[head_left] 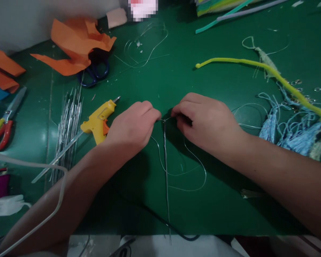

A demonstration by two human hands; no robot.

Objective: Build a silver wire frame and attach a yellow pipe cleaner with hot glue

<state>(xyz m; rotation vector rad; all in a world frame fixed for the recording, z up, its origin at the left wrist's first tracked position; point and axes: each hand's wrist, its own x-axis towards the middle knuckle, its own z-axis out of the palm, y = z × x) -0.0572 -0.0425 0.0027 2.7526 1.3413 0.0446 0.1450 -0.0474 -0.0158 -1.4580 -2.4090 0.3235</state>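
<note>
Left hand and right hand are pinching thin thread in the middle; a white tag with blurry print is lying lower left.

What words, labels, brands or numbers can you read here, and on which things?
No text is legible.
White tag, lower left: faint small print, too blurred to read.
Pink-and-white patch, top edge: pixelated, nothing readable.

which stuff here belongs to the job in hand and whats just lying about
In hand, apparently:
fine clear thread, between left hand and right hand
slender grey wire-like stem, meeting it

Apparently lying about:
yellow plastic glue gun
loose orange paper
fuzzy yellow stick
</note>
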